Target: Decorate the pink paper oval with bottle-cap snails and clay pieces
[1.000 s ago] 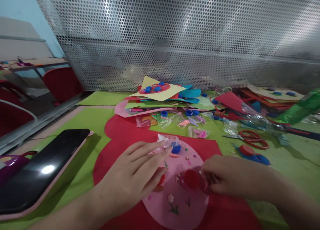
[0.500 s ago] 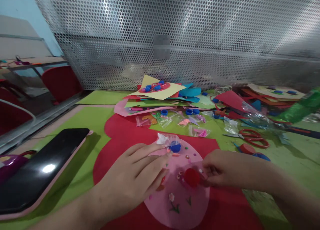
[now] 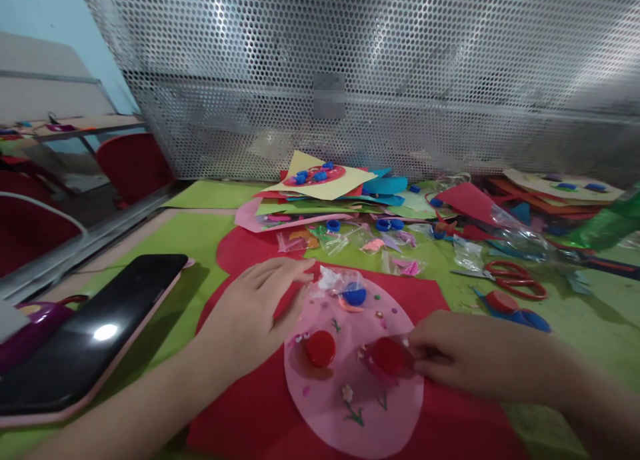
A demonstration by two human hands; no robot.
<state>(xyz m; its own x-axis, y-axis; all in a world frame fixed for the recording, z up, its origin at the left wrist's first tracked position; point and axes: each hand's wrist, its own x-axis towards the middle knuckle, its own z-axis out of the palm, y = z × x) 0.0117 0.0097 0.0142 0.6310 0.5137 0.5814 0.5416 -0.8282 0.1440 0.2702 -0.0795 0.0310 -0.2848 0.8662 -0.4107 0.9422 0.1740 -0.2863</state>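
Observation:
On a red paper sheet [image 3: 240, 407] lies a pink paper oval [image 3: 380, 420] decorated with small flowers, beads and green sprigs. My left hand [image 3: 255, 307] hovers over the oval's left edge, fingers stretched out and holding nothing. Just right of it, a red bottle cap [image 3: 321, 349] sits on the oval. My right hand [image 3: 450, 350] is at the oval's right side, its fingers closed at the edge of a second red bottle cap [image 3: 389, 355], which looks blurred. Near the top of the oval are a blue cap [image 3: 355, 294] and a small clear plastic bag [image 3: 335, 279].
A phone [image 3: 105, 320] lies at left. Red-handled scissors [image 3: 515, 279] and more caps [image 3: 503, 302] are at right. Behind are small bags of trinkets [image 3: 405, 265], stacked coloured papers [image 3: 345, 190] and a perforated metal panel [image 3: 350, 47]. A green bottle [image 3: 610, 220] stands far right.
My left hand has drawn back left and up, uncovering the left red cap. My right hand stays beside the other red cap. The view has shifted slightly.

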